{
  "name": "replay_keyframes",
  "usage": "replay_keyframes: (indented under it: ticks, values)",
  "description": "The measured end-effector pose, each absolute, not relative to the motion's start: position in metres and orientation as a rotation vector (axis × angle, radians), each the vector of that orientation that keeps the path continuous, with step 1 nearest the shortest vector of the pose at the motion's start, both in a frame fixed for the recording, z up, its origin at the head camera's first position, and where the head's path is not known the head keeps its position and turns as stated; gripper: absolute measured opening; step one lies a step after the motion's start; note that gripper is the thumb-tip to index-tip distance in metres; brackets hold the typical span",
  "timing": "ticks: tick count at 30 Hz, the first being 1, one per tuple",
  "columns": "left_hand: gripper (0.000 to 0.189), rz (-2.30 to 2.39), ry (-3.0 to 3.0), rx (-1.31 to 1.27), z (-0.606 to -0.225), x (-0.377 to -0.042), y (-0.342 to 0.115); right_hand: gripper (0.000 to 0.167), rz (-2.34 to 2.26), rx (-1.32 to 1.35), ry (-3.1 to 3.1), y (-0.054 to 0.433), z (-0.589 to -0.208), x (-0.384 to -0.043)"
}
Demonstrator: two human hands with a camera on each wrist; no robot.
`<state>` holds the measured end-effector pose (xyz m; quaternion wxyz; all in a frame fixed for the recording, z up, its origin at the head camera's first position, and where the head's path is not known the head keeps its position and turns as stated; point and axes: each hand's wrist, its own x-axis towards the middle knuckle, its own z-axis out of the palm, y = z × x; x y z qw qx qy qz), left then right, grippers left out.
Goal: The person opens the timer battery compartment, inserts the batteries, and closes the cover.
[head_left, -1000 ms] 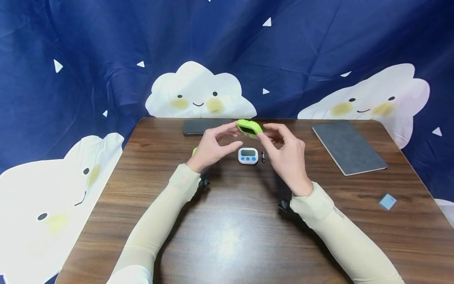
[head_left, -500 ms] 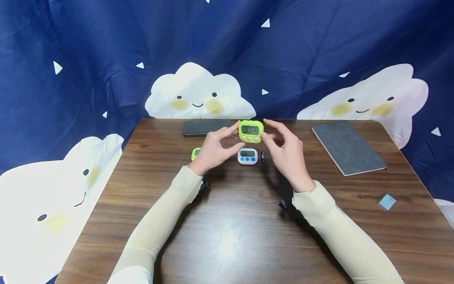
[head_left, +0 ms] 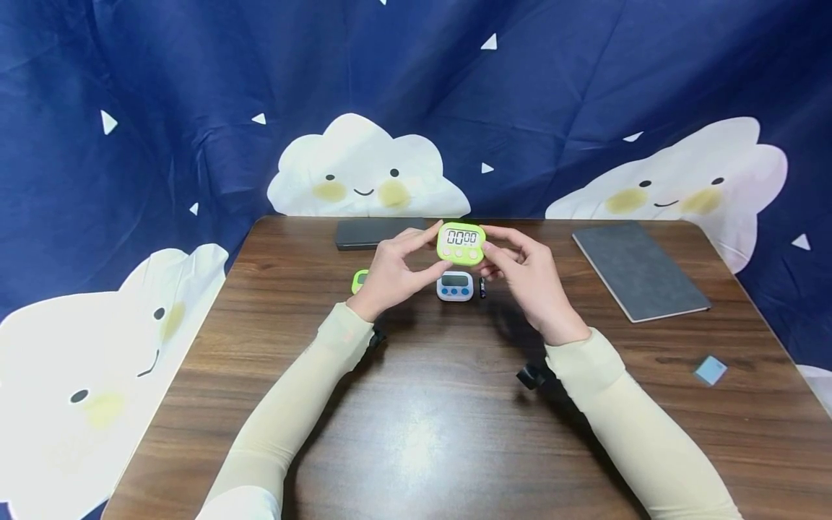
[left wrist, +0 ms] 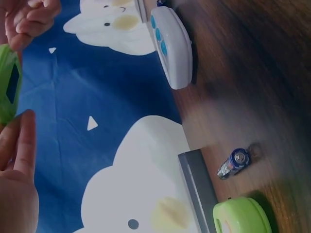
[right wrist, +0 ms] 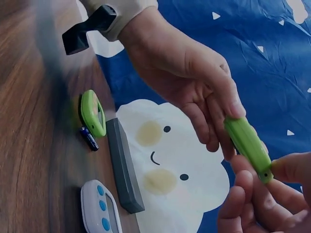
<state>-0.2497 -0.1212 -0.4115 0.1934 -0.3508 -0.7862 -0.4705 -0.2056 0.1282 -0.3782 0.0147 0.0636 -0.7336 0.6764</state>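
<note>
A green digital timer [head_left: 460, 253] is held up above the table, its screen facing the head camera and showing zeros. My left hand [head_left: 394, 276] pinches its left side between thumb and fingers. On the opposite side, my right hand [head_left: 531, 285] grips the timer with thumb and fingertips near the right button. Below the held timer lies a white timer [head_left: 455, 295] with blue buttons, and a battery [head_left: 483, 287] rests just right of it. A second green timer [right wrist: 89, 112] lies on the table with another battery [right wrist: 89, 139] beside it; my left hand partly hides this timer in the head view.
A dark grey flat box [head_left: 367, 235] lies at the table's back edge. On the right are a grey notebook [head_left: 640, 271] and a small light-blue square [head_left: 711, 370]. A blue curtain [head_left: 520, 87] with cloud prints hangs behind the wooden table [head_left: 416, 404].
The held green timer has tilted from nearly edge-on to face the head camera, and its digits now show clearly. My right hand's fingers have closed in around its right side.
</note>
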Motion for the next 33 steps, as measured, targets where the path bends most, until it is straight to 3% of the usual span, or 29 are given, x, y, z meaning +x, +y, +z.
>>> replay_keyframes:
  ticks: [11, 22, 33]
  values:
    - [0.059, -1.368, -2.153, -0.925, -0.411, -0.247, -0.120, 0.036, 1.851, 0.280, -2.388, 0.137, -0.381, -0.208]
    - [0.055, -1.556, -2.126, -0.882, -0.410, -0.245, -0.122, 0.057, 1.842, 0.497, -2.347, 0.143, -0.385, -0.211]
    - [0.058, -1.609, -2.164, -0.922, -0.408, -0.246, -0.122, 0.058, 1.755, 0.564, -2.345, 0.149, -0.387, -0.214]
